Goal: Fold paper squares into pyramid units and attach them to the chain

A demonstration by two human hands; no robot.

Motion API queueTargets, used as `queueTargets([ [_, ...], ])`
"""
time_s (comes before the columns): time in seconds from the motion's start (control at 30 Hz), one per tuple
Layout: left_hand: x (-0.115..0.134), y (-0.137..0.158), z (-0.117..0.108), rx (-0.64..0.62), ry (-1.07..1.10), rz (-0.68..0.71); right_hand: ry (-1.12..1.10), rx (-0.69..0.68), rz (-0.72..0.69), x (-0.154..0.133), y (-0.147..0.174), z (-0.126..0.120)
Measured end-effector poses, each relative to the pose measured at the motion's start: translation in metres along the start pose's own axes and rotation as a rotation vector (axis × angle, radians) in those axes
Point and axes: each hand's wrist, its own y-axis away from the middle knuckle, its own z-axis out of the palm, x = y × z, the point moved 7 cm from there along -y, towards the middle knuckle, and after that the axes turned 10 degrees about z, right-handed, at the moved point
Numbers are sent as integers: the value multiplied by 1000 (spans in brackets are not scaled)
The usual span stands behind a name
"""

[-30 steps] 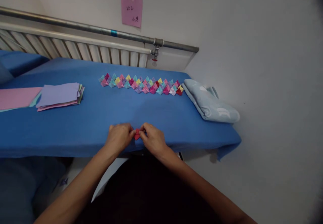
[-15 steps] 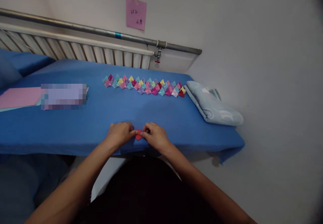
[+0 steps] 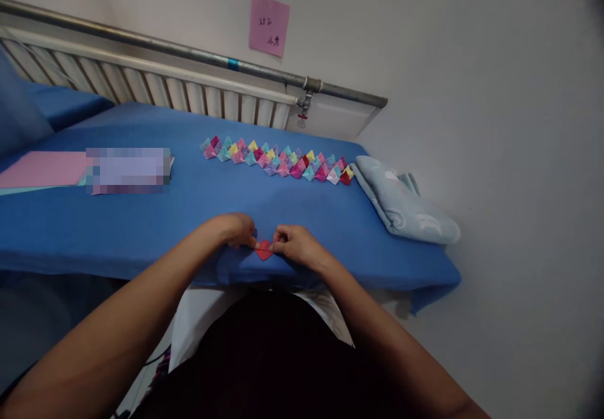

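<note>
A small piece of folded red paper (image 3: 265,251) lies on the blue cloth near the front edge, straight ahead of me. My left hand (image 3: 238,229) has its fingers closed, the thumb tip on the paper's left corner. From the other side my right hand (image 3: 295,243) is closed too, thumb and fingertips at the right corner. Further back, several folded paper pieces (image 3: 278,161) in pink, blue, yellow, purple and red stand in close rows.
Pink paper sheets (image 3: 44,168) lie at the left beside a blurred-out stack (image 3: 129,170). A folded light-blue blanket (image 3: 406,202) rests at the right end. Behind the blue-covered surface (image 3: 189,205) run a white radiator (image 3: 189,99) and a metal pipe (image 3: 189,53). A pink note (image 3: 268,26) hangs on the wall.
The view has shifted a little, so the scene sits further right. My left hand has turned more over the paper's left side, and more of the red paper shows between my hands.
</note>
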Motion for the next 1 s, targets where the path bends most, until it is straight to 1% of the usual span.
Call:
queueTargets([
  [0.1,0,2,-2,-3,-31,-5,28,10,-8,-3,1,0],
  [0.2,5,6,-6,56,-82,32,47,31,-19,-6,3,-2],
  [0.27,13,7,-9,129,-122,97,50,57,-38,-8,6,-4],
  [0.33,24,4,-9,169,-146,191,48,91,-66,-8,10,-5],
  [0.43,38,-4,-3,111,-130,312,41,154,-110,-5,18,-3],
  [0.53,43,-10,-1,50,-97,341,-43,292,-178,0,29,-4],
  [0.6,42,-12,-2,40,-80,334,-166,389,-197,7,35,-7],
  [0.7,38,-11,-4,62,-38,327,-330,449,-182,17,38,-10],
  [0.77,32,-8,-4,91,13,326,-384,442,-169,19,38,-11],
  [0.9,17,2,1,138,155,333,-416,429,-139,19,37,-11],
  [1.0,6,11,6,172,277,358,-462,369,-101,17,38,-5],
])
